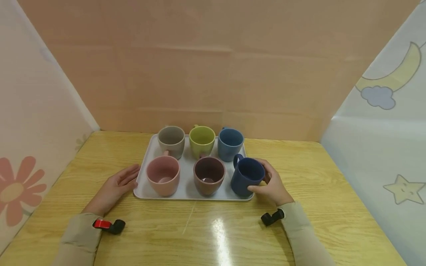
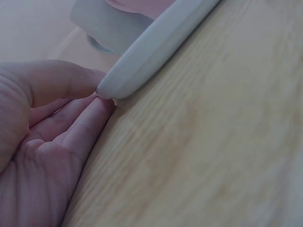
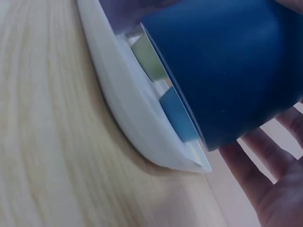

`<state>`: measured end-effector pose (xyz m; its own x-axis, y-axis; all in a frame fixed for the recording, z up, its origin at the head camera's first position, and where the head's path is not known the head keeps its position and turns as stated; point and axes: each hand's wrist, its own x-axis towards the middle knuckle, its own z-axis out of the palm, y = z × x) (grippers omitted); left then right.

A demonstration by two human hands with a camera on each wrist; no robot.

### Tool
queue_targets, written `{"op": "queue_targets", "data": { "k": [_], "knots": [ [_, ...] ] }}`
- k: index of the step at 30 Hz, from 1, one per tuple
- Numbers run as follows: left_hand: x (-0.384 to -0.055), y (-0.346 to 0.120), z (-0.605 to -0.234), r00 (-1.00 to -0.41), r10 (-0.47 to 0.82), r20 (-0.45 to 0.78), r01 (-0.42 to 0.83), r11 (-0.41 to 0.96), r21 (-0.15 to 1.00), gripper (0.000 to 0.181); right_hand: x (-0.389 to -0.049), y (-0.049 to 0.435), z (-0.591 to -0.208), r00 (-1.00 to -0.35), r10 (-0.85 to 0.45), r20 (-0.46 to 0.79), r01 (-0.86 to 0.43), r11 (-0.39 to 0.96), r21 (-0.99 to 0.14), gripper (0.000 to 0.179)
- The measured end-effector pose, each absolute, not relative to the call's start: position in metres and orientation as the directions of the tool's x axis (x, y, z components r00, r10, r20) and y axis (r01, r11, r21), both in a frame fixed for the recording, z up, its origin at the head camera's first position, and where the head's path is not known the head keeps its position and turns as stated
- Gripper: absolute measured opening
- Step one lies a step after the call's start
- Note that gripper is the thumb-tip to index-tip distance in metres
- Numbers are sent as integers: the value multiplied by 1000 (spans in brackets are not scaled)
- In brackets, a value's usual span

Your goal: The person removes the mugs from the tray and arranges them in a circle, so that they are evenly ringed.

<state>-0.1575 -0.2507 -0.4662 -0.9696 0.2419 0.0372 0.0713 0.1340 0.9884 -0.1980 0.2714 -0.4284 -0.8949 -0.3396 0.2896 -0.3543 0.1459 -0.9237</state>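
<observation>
A dark blue mug [image 1: 246,177] is gripped by my right hand [image 1: 271,183], thumb on its near side and fingers round its right. In the right wrist view, the mug's base [image 3: 175,90] hangs slightly above the white tray [image 3: 137,109], with other mugs visible through the gap. My left hand [image 1: 114,188] is at the left edge of the tray [image 1: 141,184]. Seen from the left wrist, its thumb and fingertips pinch the tray's rim [image 2: 137,66].
On the tray stand a pink mug [image 1: 163,175], a purple-brown mug [image 1: 209,177], a grey mug [image 1: 173,142], a yellow-green mug [image 1: 202,140] and a lighter blue mug [image 1: 229,146]. The wooden table [image 1: 166,229] meets a tan back wall [image 1: 206,81] and patterned side panels.
</observation>
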Motion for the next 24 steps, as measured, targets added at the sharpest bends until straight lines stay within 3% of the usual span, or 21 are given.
{"op": "queue_targets", "data": {
  "k": [13,18,24],
  "knots": [
    [-156,-251,-465,-973,229,13,46,136,990,70,-203,292,-425,-916,-162,367,-382,73,-921,80],
    [-156,-250,-466,-974,227,4,34,129,991,70,-211,302,-426,-928,-65,366,-371,116,-921,76],
    [-156,-251,-464,-974,228,-6,25,134,991,71,-232,321,-420,-943,-17,333,-324,282,-903,75]
  ]
}}
